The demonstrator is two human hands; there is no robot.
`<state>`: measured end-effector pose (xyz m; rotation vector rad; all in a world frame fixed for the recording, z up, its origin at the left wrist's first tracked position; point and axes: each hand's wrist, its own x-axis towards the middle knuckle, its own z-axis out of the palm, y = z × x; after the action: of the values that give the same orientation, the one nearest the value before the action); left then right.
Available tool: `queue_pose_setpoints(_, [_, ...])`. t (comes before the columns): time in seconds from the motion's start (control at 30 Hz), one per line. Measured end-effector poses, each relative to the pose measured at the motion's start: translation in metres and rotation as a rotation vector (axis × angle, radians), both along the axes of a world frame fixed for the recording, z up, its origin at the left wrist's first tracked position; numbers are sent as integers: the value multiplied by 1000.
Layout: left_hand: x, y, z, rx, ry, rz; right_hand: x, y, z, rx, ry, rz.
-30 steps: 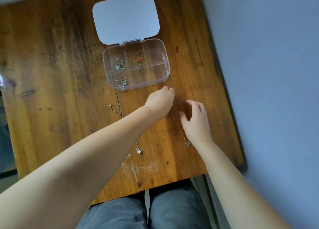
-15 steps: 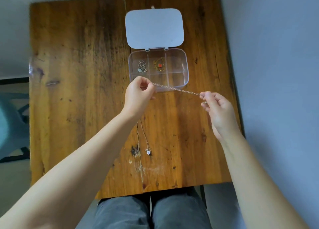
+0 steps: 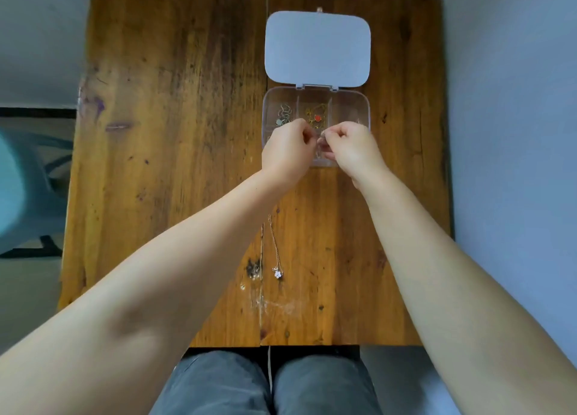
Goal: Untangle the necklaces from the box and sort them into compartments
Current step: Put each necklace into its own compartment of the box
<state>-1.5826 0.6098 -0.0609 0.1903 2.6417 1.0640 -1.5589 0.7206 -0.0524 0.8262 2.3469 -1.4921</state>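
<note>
A clear plastic compartment box [image 3: 359,102] lies on the wooden table with its white lid [image 3: 317,49] flipped open behind it. The back left compartment holds a silver necklace [image 3: 283,116]; the back middle one holds a gold necklace with a red charm [image 3: 317,116]. My left hand [image 3: 285,152] and my right hand [image 3: 352,149] are pinched close together over the front middle compartment, holding a thin chain [image 3: 322,135] that hangs bunched between them. Another thin necklace with a sparkling pendant [image 3: 277,272] lies on the table, partly hidden under my left forearm.
The wooden table [image 3: 171,133] stands against a grey wall on the right. A teal chair [image 3: 18,180] sits off its left side. My knees in grey trousers [image 3: 268,383] are below the table's near edge.
The chain went from lying on the table, to being stretched taut between my hands, to being bunched as both hands came together over the box's front compartments.
</note>
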Motion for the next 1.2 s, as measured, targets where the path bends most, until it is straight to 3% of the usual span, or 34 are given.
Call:
queue_pose_setpoints(0.13, [0,-8,2,-5,78,-104,5,2,1,149,47,96])
queue_pose_setpoints(0.3, [10,-67,-3,176,121,46,61,-10,4,140,72,161])
queue_pose_setpoints(0.37, [23,-95,-17,38,125,-16,103,-28,-7,104,-37,212])
queue_pose_setpoints(0.53, [44,-115,-43,-345,215,-523,182,-86,-38,174,-212,326])
queue_pose_setpoints(0.67, [35,-116,-45,-413,298,-676,201,-115,-50,416,-151,340])
queue_pose_setpoints(0.8, [29,-116,-49,-447,354,-743,202,-123,-53,520,-57,302])
queue_pose_setpoints(0.93, [27,-116,-47,-346,306,-689,201,-119,-53,438,-8,261])
queue_pose_setpoints(1.07, [34,-105,-31,-96,114,-446,209,-101,-43,226,19,22])
queue_pose_setpoints(1.2, [43,-50,-4,134,76,-409,227,-60,-34,251,51,-182])
